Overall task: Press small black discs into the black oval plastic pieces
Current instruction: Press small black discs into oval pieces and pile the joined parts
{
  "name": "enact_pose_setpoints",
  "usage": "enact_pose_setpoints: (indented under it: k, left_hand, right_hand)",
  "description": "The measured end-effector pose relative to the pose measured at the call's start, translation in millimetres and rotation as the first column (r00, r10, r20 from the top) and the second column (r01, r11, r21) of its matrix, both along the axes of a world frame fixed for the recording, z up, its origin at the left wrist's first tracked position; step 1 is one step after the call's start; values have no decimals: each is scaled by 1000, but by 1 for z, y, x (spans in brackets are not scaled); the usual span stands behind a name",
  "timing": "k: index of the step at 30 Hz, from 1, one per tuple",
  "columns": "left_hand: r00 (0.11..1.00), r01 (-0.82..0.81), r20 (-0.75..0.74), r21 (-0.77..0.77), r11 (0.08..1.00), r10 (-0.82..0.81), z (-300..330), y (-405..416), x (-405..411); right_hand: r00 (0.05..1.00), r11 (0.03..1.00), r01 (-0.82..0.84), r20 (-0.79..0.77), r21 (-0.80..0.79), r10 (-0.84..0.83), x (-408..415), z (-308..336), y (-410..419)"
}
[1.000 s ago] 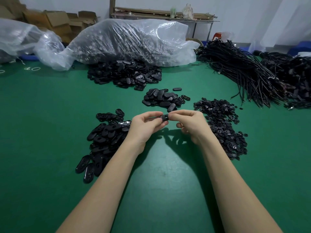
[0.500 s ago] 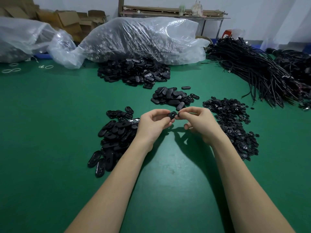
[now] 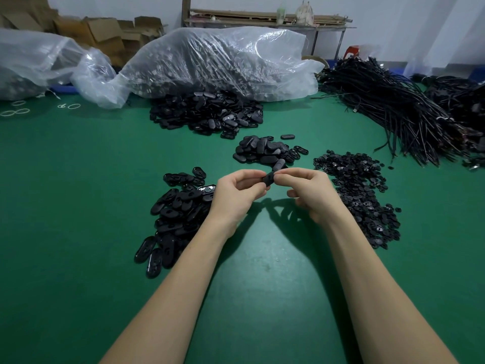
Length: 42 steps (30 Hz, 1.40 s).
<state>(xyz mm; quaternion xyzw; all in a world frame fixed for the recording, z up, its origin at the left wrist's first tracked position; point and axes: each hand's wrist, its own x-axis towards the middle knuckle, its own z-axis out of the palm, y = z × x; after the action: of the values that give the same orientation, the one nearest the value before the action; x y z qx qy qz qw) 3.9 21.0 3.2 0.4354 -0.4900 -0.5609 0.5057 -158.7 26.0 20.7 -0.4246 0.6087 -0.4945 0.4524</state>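
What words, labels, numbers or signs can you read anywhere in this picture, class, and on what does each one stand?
None can be read.
Cardboard boxes: no print shows.
Items on the back shelf: too small and blurred to tell.
White loops lying on the green table: they resemble figures, but they are loose rings, not writing.

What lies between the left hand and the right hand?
In the head view, one black oval piece lies between them above the green table, pinched by the left hand and right hand.
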Motion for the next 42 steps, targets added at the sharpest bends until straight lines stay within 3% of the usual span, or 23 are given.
enact_pose_setpoints:
  k: [11, 23, 29, 36, 42]
  left_hand:
    - [998, 24, 51, -37, 999, -22, 0, 0, 1]
    - [993, 37, 113, -52, 998, -30, -2, -4, 6]
    - [994, 45, 98, -30, 999, -41, -3, -7, 9]
    - [992, -32, 117, -48, 998, 37, -8, -8, 4]
    - [984, -24, 172, -67, 997, 36, -9, -9, 4]
  right_hand:
    - [996, 998, -33, 88, 45, 28, -3, -5, -3]
    - [998, 996, -68, 16, 55, 68, -3, -5, -4]
    - [970, 987, -149, 201, 62, 133, -7, -6, -2]
    - [969, 982, -189, 158, -12, 189, 2, -6, -1]
    - [984, 989, -140, 105, -36, 143, 7, -7, -2]
